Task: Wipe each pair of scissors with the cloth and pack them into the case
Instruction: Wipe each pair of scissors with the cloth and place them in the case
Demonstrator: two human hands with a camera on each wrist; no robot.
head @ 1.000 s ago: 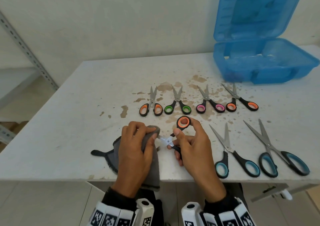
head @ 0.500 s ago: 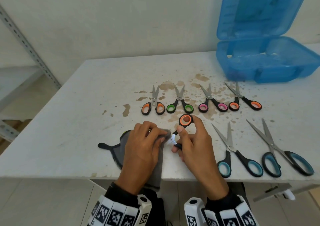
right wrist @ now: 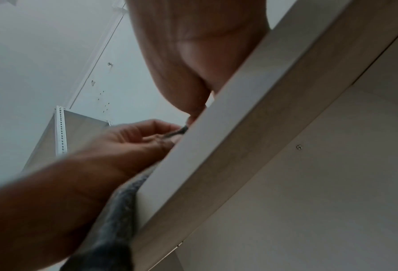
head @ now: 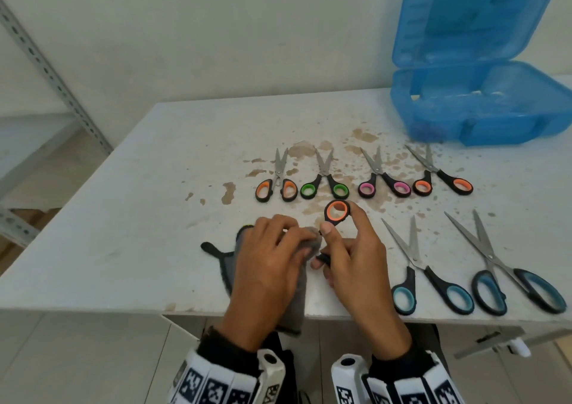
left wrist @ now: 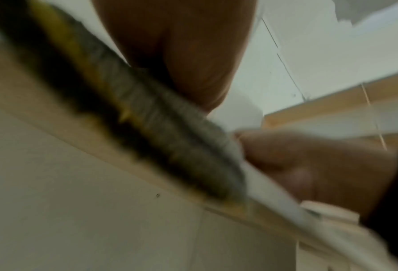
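My right hand [head: 346, 248] grips a small pair of scissors by its black handles; one orange-lined ring [head: 337, 211] sticks up between thumb and forefinger. My left hand [head: 272, 248] pinches the grey cloth [head: 298, 298] around the blades, which are hidden inside it. The cloth hangs over the table's front edge [right wrist: 114, 220]. The open blue case [head: 483, 106] stands at the back right with its lid up. Both wrist views look up from below the table edge, and the left one is blurred.
Four small scissors lie in a row mid-table: orange [head: 277, 183], green [head: 325, 180], pink [head: 383, 180], orange [head: 439, 177]. Two larger teal-handled pairs [head: 430, 276] [head: 510, 279] lie at the front right. Brown stains mark the white table [head: 123, 217]. A metal shelf post [head: 55, 78] stands left.
The cloth in my left hand has slid along the blades toward the handles; the shiny blade tips seen earlier are now covered. The head view has shifted a little.
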